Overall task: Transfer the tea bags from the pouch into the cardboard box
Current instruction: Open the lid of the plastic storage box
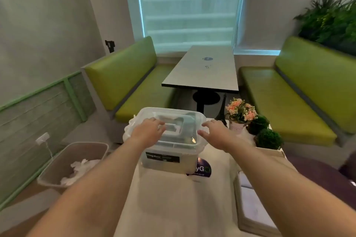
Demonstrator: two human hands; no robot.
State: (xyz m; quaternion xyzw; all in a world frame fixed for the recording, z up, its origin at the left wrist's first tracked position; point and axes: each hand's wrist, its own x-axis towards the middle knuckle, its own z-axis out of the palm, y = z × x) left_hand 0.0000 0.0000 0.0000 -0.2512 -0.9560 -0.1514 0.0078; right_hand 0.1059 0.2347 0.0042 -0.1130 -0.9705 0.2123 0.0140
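Soft window backlight, wide-angle edge blur

Two green benches (123, 81) flank a grey table (204, 71) — behind it, a bright blinded window (189, 7).

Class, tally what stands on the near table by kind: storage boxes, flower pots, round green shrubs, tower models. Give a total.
Clear storage box: 1
Flower pot: 1
Round green shrubs: 2
Tower model: 1
Total: 5
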